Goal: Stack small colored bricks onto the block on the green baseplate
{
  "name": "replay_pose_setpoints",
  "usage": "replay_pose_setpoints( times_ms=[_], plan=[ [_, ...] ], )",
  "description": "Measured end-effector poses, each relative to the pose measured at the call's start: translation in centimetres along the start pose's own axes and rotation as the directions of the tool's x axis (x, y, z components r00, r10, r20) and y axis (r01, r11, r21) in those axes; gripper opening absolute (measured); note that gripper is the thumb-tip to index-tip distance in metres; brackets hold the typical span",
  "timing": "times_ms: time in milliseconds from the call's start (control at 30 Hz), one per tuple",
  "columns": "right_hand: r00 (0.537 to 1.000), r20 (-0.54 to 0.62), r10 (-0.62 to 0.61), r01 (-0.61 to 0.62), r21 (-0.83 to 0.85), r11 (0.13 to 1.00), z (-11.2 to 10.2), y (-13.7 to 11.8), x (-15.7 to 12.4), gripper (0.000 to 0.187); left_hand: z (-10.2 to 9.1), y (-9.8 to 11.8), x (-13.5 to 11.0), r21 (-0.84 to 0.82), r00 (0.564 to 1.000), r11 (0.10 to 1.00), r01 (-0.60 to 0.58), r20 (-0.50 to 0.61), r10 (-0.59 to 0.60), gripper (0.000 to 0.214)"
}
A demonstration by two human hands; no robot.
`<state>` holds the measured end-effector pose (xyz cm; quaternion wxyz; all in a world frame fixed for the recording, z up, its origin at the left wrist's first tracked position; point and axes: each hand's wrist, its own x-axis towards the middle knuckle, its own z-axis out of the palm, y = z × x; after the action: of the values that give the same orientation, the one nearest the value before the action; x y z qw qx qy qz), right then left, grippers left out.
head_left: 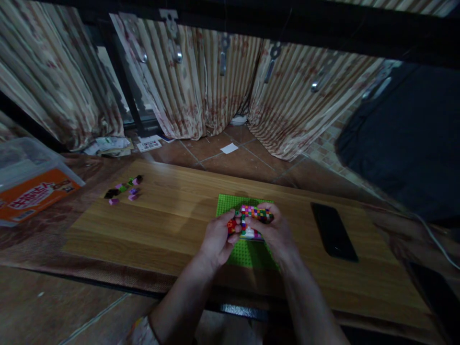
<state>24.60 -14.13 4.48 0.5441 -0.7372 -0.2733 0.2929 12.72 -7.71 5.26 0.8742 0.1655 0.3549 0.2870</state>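
A block of small multi-coloured toy bricks (253, 234) is held over a green studded baseplate (246, 254), low enough that I cannot tell whether the two touch. My right hand (278, 235) grips this block from the right, its thumb lying across the studs. Beside the block's left side, my left hand (217, 237) has its fingers curled around several red-orange toy bricks (232, 226). A small dark green brick (237, 212) shows by the left fingertips. Fingers hide parts of the block and the loose bricks.
The wooden table (172, 215) carries loose pink, green, purple and black bricks (122, 188) at its far left. A black phone (334, 232) lies on the right. Left of the table stands a clear plastic box (36, 163) with an orange label. Striped curtains (201, 91) hang behind.
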Motion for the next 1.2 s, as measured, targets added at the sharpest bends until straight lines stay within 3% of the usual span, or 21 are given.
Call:
replay_pose_setpoints(
  times_ms=[100,200,367,467,633,1200],
  plan=[
    [0.996,-0.052,-0.073,0.076,0.053,0.996,-0.7,-0.1,-0.1,0.045,-0.1,0.3,-0.2,0.007,0.999,1.000,0.002,0.042,-0.002,0.011],
    [0.962,-0.149,-0.228,0.237,0.046,0.970,-1.2,-0.6,-0.3,0.030,-0.2,0.9,-0.4,0.029,0.994,1.000,0.011,0.108,-0.014,0.011],
    [0.883,0.039,-0.468,0.467,-0.180,0.866,-0.9,-2.1,-1.2,0.020,-0.3,1.6,-0.9,0.127,0.978,0.992,0.025,0.203,-0.050,0.016],
    [0.833,0.089,-0.546,0.541,-0.335,0.771,-0.6,-2.8,-1.7,0.020,-0.2,1.7,-1.2,0.166,0.966,0.986,0.008,0.252,-0.050,0.021],
    [0.820,0.134,-0.557,0.564,-0.359,0.744,-0.6,-3.0,-2.1,0.021,0.0,1.8,-1.4,0.201,0.955,0.979,-0.018,0.294,-0.043,0.025],
    [0.837,0.125,-0.532,0.546,-0.158,0.822,-0.7,-2.8,-1.9,0.011,0.1,1.7,-1.2,0.292,0.959,0.956,-0.026,0.276,-0.058,0.032]
  ],
)
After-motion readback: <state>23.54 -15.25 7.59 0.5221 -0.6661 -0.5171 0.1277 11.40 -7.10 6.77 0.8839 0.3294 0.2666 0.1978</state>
